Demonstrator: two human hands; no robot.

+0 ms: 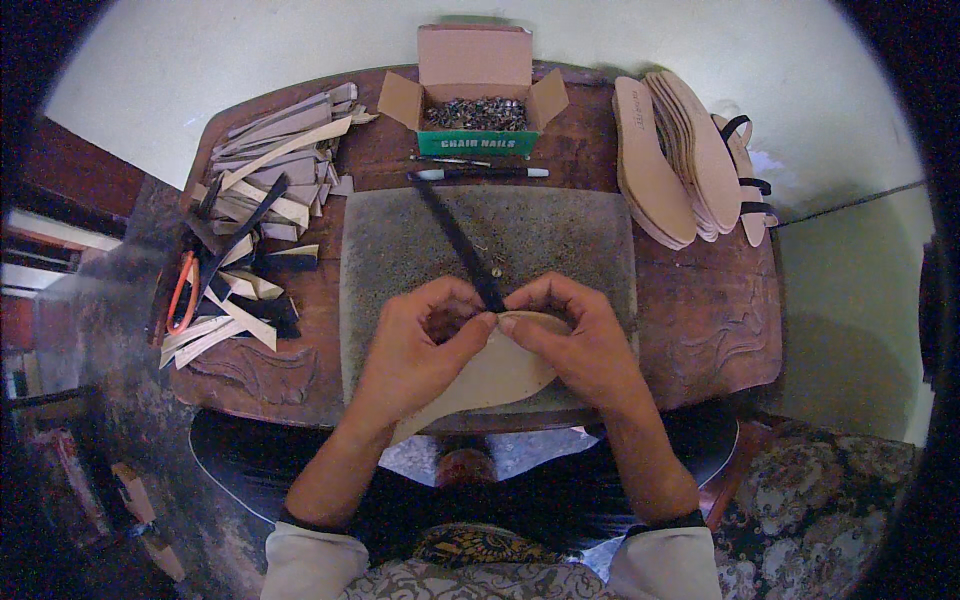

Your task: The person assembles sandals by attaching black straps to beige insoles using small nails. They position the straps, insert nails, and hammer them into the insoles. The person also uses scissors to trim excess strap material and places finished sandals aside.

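A beige shoe insole (490, 378) is held over the near edge of the grey work mat, tilted, its rounded end pointing away from me. A black strap (455, 235) rises from that end and runs to the far left across the mat. My left hand (412, 345) is closed, its thumb and fingertips pinching where the strap meets the insole. My right hand (585, 345) is closed on the insole's edge, thumb on top, right beside the strap's base. The fingers hide how strap and insole join. A small metal nail (496, 271) lies on the mat beyond my hands.
A green open carton of nails (478, 143) stands at the back, with a pen (480, 174) before it. Leather strips (285, 150) and orange-handled scissors (181, 292) lie left. Stacked insoles (652, 165) and a strapped sole (742, 175) are at right. The grey mat (380, 260) covers the table's middle.
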